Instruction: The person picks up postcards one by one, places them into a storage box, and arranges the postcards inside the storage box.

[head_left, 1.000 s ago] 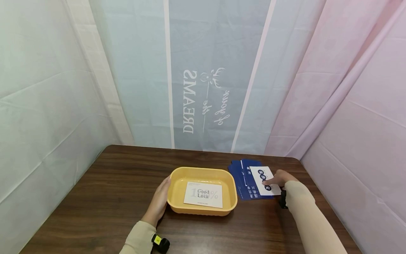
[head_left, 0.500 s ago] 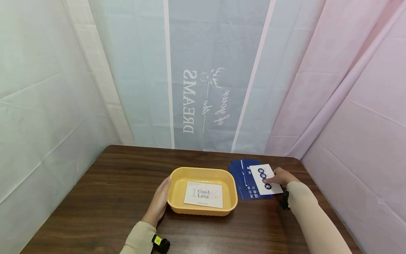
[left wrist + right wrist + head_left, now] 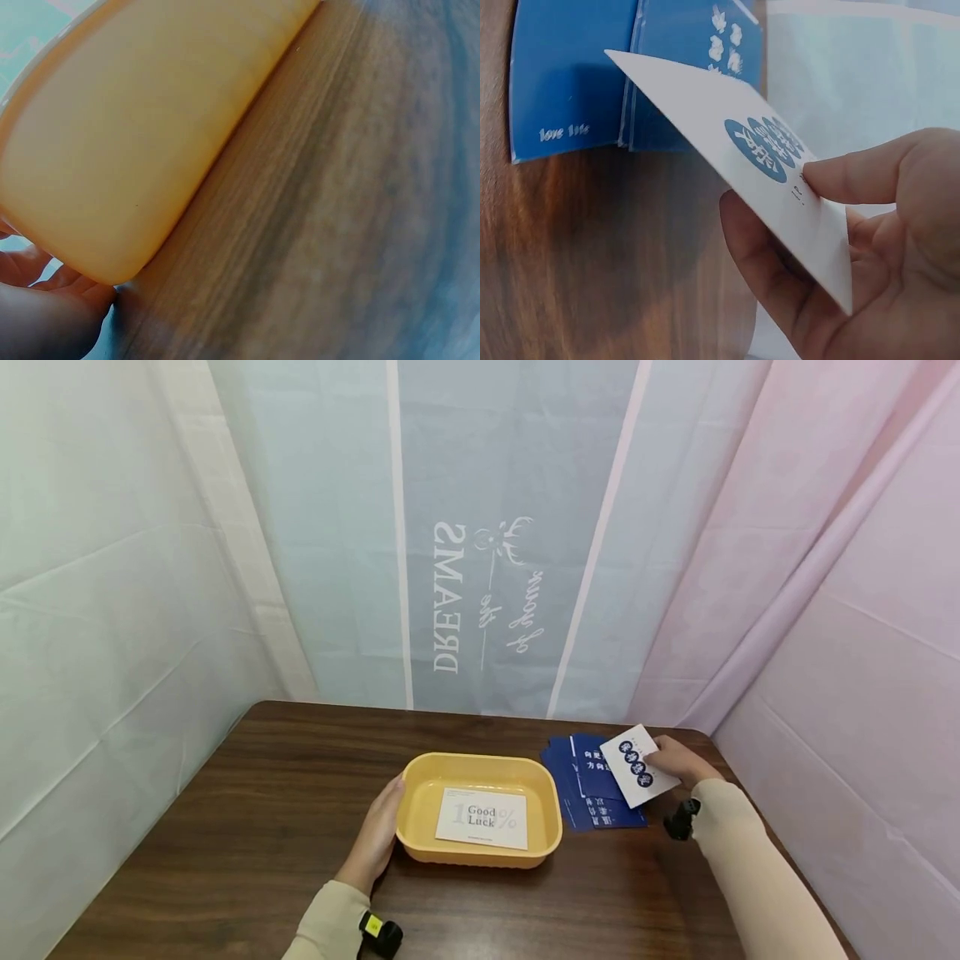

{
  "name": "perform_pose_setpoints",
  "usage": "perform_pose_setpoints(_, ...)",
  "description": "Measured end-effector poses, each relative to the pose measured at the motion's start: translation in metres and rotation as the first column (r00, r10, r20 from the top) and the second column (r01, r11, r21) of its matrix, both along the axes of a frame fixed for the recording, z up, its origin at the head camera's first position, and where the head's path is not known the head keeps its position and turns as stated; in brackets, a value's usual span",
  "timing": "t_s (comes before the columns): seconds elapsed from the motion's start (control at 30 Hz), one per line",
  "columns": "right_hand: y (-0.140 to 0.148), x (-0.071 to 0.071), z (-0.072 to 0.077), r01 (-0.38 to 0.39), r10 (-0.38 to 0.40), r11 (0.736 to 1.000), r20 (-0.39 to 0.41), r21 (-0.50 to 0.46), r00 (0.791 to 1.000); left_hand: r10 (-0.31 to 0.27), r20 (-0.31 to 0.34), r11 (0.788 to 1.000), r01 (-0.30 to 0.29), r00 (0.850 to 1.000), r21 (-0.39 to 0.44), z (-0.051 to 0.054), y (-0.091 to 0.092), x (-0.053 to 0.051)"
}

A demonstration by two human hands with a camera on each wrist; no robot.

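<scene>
My right hand pinches a white card printed with dark blue round characters, thumb on its printed face and fingers behind. In the right wrist view the white card tilts up off the table. Below and left of it lie several overlapping dark blue cards with white lettering. My left hand rests against the left side of a yellow tray, fingers along its outer wall. Inside the tray lies a white "Good Luck" card. The left wrist view shows the thumb by the tray's lower corner.
Everything stands on a dark brown wooden table. A light blue and grey curtain hangs behind the far edge. White cloth hangs at the right, and more cloth at the left.
My right hand has lifted the white card off the blue pile, moving it slightly right and away and turning it. More of the blue cards shows. The left hand and tray have stayed put.
</scene>
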State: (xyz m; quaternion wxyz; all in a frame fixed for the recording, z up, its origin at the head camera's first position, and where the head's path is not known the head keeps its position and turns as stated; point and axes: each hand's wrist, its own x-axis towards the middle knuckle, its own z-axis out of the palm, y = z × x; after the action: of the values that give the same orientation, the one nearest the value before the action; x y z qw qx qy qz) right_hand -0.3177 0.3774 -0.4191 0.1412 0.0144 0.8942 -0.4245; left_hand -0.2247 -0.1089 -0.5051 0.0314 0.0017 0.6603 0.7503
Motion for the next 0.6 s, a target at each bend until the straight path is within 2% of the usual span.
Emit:
perform_pose_setpoints(0.1, 0.001, -0.003, 0.002, -0.029, 0.028, 1.0, -0.044, -0.003, 0.999, 0.001, 0.002, 1.0, -0.001, 1.0, -0.002, 0.0, 0.001, -0.001)
perform_pose_setpoints(0.27, -0.008, -0.003, 0.009, -0.023, 0.021, 0.999, -0.078, -0.022, 0.997, 0.006, 0.008, 1.0, -0.006, 1.0, -0.003, 0.001, 0.0, 0.0)
perform_pose_setpoints(0.47, -0.031, 0.001, 0.023, -0.034, 0.031, 0.999, -0.12, -0.02, 0.992, 0.004, 0.006, 1.0, -0.004, 1.0, 0.003, 0.0, 0.0, -0.001)
perform_pose_setpoints(0.6, -0.048, 0.004, 0.03, -0.078, 0.07, 0.996, -0.142, -0.054, 0.987, -0.003, -0.004, 1.0, 0.003, 1.0, 0.002, 0.0, 0.0, -0.001)
